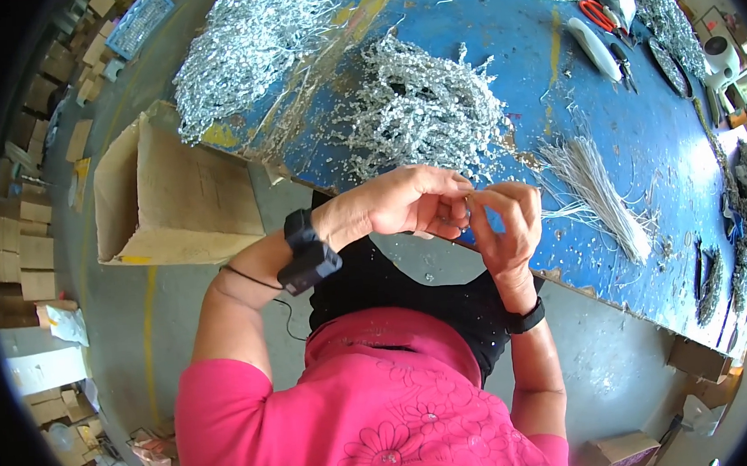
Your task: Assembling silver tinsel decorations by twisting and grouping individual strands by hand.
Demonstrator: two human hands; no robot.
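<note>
Pinched between both hands' fingertips, left hand [410, 203] and right hand [504, 224], was a thin silvery wire piece [468, 202]; glittery tinsel sprigs [421, 108] heaped on the scuffed blue desk [644, 136].

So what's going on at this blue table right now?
A person in a pink top sits at the edge of a blue table. Left hand and right hand meet at the fingertips, pinching something small and silvery between them, too small to identify. Heaps of silver glittery sprigs lie just beyond, a bundle of thin wires to the right.
</note>
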